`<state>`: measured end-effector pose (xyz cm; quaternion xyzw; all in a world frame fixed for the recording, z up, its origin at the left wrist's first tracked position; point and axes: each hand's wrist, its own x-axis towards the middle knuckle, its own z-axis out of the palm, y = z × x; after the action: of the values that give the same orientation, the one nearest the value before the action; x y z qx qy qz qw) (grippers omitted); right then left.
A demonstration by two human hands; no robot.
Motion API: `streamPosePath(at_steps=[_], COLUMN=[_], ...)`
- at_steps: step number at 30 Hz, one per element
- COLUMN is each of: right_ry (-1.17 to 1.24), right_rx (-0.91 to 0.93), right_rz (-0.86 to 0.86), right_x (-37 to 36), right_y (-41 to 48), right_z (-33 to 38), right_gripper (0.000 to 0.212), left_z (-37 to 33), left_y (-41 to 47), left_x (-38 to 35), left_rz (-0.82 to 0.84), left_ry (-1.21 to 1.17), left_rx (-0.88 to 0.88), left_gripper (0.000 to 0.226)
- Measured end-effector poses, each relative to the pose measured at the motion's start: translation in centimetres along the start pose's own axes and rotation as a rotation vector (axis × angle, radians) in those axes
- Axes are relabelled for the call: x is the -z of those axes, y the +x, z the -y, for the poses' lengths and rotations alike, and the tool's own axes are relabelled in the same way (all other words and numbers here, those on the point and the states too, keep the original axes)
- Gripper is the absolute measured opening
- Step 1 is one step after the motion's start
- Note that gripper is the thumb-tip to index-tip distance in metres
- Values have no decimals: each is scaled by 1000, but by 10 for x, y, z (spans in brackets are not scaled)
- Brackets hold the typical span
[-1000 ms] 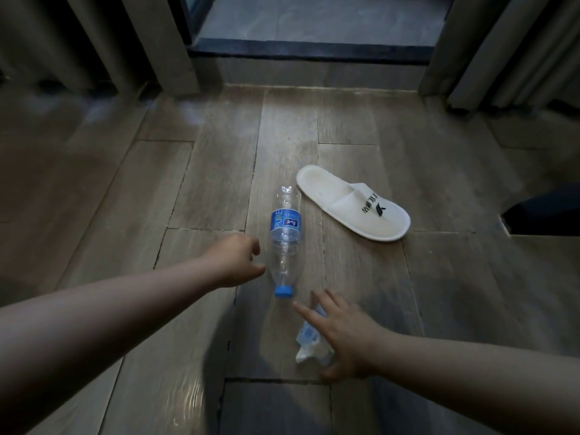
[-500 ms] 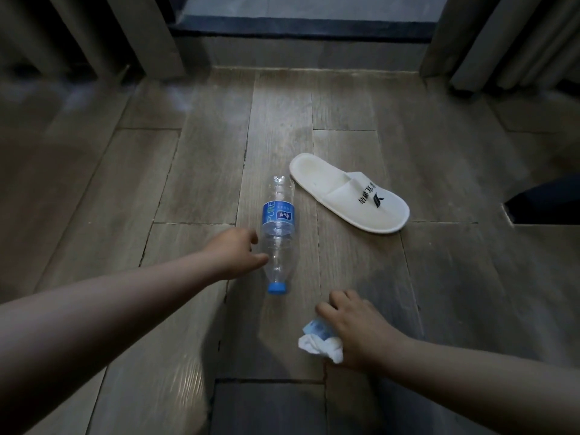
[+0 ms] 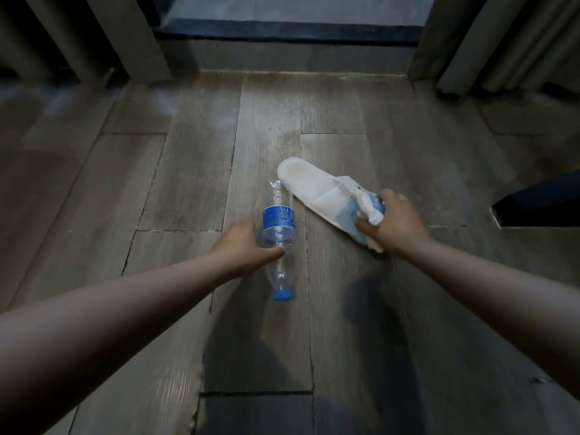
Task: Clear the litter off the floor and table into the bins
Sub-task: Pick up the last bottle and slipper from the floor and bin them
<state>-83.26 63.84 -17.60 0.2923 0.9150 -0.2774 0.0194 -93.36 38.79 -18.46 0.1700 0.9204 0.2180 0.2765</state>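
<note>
Looking down from the head view, the left hand [image 3: 241, 246] wraps the clear plastic bottle [image 3: 278, 227], with the thumb across its shoulder and the fingers along its left side. The bottle lies on the wooden floor [image 3: 188, 183] with its blue cap [image 3: 283, 294] pointing towards the person. Whether it has left the boards I cannot tell.

The right hand [image 3: 392, 221] is closed round a wad of crumpled litter [image 3: 372, 211], white and pale blue. It holds the wad over the toe end of a white slipper [image 3: 314, 189], which lies just beside the bottle's base.

The bottle looks empty, so it should be very light. Its thin walls will probably dent and crackle under a hard squeeze, and the smooth plastic may slip. The stiffer shoulder below the cap, or the labelled middle, seems the best place to hold it. The wad is soft and should need only a loose fist. No bin is in sight.
</note>
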Motion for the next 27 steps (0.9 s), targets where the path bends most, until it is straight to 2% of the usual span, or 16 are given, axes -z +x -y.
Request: streamPosePath(at_steps=[4, 7, 9, 12, 16, 19, 21, 24, 27], right_ry=[-62, -107, -110, -179, -255, -196, 12, 499, 625], right_rx=[-151, -230, -204, -139, -92, -98, -211, -419, -549], right_rz=[-35, 79, 157, 226, 203, 222, 243, 172, 214], right_x=[-2, -10, -18, -31, -36, -30, -23, -9, 16], right_y=[36, 49, 54, 59, 64, 53, 32, -13, -69], right_z=[-2, -4, -8, -15, -19, -18, -14, 5, 29], right_gripper=[65, 102, 123, 134, 128, 119, 111, 91, 93], left_z=[-10, -14, -15, -11, -6, -4, -1, 1, -10], left_y=[4, 9, 13, 20, 28, 20, 5, -30, -76], left_x=[-8, -16, -22, -28, -29, -25, -17, 0, 22], left_rz=[26, 60, 64, 80, 89, 102, 91, 51, 29], left_ry=[-117, -187, -230, -301, -372, -434, -477, -514, -527], left_rx=[-6, 17, 28, 33, 55, 73, 113, 182, 298], left_gripper=[66, 67, 67, 68, 63, 63, 61, 50, 49])
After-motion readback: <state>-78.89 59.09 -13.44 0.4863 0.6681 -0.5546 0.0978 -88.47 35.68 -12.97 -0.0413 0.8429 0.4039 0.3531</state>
